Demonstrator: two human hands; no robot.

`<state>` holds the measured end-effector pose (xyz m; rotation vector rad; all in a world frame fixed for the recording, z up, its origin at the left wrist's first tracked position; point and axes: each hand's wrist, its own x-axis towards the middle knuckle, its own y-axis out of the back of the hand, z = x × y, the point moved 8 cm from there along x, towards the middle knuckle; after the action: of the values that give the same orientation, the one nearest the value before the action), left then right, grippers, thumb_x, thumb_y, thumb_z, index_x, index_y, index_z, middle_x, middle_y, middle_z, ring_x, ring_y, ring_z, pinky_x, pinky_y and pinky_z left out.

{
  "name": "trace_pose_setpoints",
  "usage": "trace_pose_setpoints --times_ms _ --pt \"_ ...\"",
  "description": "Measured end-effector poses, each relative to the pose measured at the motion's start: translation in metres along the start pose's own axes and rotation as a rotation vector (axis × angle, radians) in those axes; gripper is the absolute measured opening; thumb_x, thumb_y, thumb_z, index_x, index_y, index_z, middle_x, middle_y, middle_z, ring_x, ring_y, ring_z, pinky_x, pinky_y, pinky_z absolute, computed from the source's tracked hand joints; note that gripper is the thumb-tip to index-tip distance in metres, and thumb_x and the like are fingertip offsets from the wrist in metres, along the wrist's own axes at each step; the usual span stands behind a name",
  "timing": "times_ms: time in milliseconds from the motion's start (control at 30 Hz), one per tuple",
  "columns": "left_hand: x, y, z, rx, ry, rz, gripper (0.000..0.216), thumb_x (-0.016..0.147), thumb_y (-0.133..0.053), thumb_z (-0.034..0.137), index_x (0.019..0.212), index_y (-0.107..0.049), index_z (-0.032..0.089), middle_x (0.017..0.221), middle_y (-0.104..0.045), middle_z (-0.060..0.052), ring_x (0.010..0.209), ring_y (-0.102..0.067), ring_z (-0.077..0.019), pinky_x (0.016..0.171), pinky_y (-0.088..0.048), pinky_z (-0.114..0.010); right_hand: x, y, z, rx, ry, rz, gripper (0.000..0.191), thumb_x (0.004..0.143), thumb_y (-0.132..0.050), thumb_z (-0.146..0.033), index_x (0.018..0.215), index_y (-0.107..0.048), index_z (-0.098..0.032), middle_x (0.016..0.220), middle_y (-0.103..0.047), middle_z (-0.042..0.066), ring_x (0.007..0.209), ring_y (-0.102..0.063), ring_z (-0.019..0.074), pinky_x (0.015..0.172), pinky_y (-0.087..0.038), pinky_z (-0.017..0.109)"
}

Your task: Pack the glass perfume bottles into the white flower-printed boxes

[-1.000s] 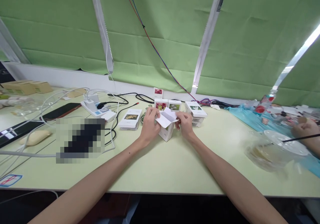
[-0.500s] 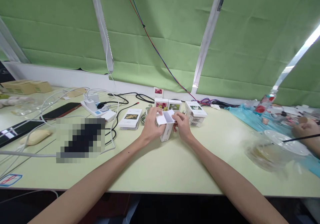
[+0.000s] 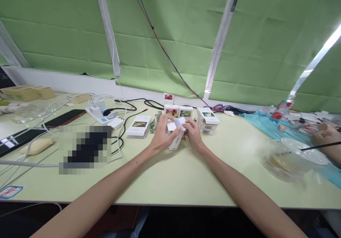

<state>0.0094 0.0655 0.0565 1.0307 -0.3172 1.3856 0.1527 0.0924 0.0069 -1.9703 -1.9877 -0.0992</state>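
A small white cardboard box [image 3: 174,145] stands slightly tilted between my hands, its top flaps raised. My left hand [image 3: 162,133] wraps its left side, with the thumb across the front near a flap. On the right, my right hand [image 3: 194,133] pinches the flap's edge and the box's upper right corner. What is inside the box cannot be made out. Behind my hands are gold-capped glass bottles [image 3: 176,115] and white boxes with flower pictures [image 3: 185,111]. Left of my left hand stands another glass bottle [image 3: 153,125], partly covered.
A white picture box [image 3: 138,127] lies to the left, and more white boxes [image 3: 209,121] stand to the right. A power strip [image 3: 102,117] with cables is farther left. At right are a lidded plastic cup [image 3: 282,161], a blue sheet [image 3: 255,120] and another person's hand [image 3: 326,138].
My left thumb has moved up and right onto the front of the box by the flaps. The box leans a little more, and its flaps have shifted.
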Motion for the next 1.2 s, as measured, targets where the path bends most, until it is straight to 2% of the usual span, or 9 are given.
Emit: trace_pose_setpoints --times_ms 167,400,500,733,900,1100,1200 --pt "0.0 0.0 -0.003 -0.004 0.051 0.025 0.029 0.085 -0.067 0.041 0.101 -0.049 0.025 0.11 -0.053 -0.006 0.109 -0.055 -0.0259 0.094 -0.047 -0.043 -0.001 -0.003 0.002 0.021 -0.024 -0.029 0.025 0.073 -0.063 -0.04 0.078 -0.043 -0.026 0.053 -0.049 -0.009 0.039 -0.046 0.0124 0.035 -0.036 0.026" --pt "-0.001 -0.009 0.001 -0.002 -0.004 -0.053 0.045 0.076 -0.072 0.034 0.109 -0.045 0.023 0.118 -0.049 -0.009 0.115 -0.054 -0.0252 0.097 -0.047 -0.04 0.0 0.01 0.001 0.016 0.009 0.122 0.02 0.073 -0.061 -0.037 0.075 -0.045 -0.025 0.052 -0.045 -0.008 0.039 -0.042 0.0113 0.033 -0.032 0.025" --pt "-0.002 -0.01 0.002 0.011 -0.015 -0.06 0.047 0.075 -0.073 0.032 0.11 -0.044 0.023 0.119 -0.048 -0.009 0.116 -0.054 -0.0254 0.098 -0.047 -0.039 0.0 0.011 0.001 0.002 0.005 0.147 0.017 0.074 -0.059 -0.037 0.079 -0.048 -0.025 0.054 -0.046 -0.008 0.04 -0.042 0.0116 0.033 -0.032 0.025" --pt "-0.002 -0.009 0.0 0.037 0.006 -0.024 0.048 0.072 -0.076 0.032 0.108 -0.044 0.023 0.111 -0.051 -0.006 0.104 -0.057 -0.0222 0.088 -0.049 -0.035 -0.002 0.009 0.0 -0.006 -0.014 0.156 0.027 0.073 -0.057 -0.034 0.098 -0.055 -0.025 0.053 -0.05 -0.007 0.04 -0.045 0.0137 0.036 -0.033 0.026" --pt "-0.002 -0.01 -0.007 -0.035 0.083 -0.04 0.047 0.074 -0.077 0.034 0.106 -0.044 0.024 0.104 -0.054 -0.003 0.096 -0.058 -0.0196 0.081 -0.048 -0.031 -0.002 0.008 0.0 -0.011 -0.004 0.147 0.037 0.073 -0.056 -0.032 0.109 -0.057 -0.026 0.054 -0.051 -0.007 0.041 -0.044 0.014 0.036 -0.034 0.026" --pt "-0.003 -0.009 -0.007 -0.043 0.116 -0.048 0.049 0.072 -0.078 0.032 0.105 -0.043 0.024 0.104 -0.054 -0.002 0.098 -0.058 -0.0194 0.08 -0.047 -0.03 -0.004 0.005 -0.001 -0.05 0.046 0.099 0.032 0.076 -0.054 -0.03 0.107 -0.061 -0.026 0.059 -0.054 -0.006 0.043 -0.046 0.0136 0.039 -0.04 0.027" --pt "-0.003 -0.01 -0.005 -0.069 0.124 -0.061 0.05 0.07 -0.077 0.03 0.105 -0.042 0.024 0.101 -0.054 -0.001 0.091 -0.059 -0.0178 0.074 -0.047 -0.029 -0.005 0.005 -0.003 -0.083 0.077 0.092 0.03 0.077 -0.053 -0.031 0.105 -0.063 -0.025 0.062 -0.056 -0.004 0.045 -0.046 0.0138 0.041 -0.04 0.027"
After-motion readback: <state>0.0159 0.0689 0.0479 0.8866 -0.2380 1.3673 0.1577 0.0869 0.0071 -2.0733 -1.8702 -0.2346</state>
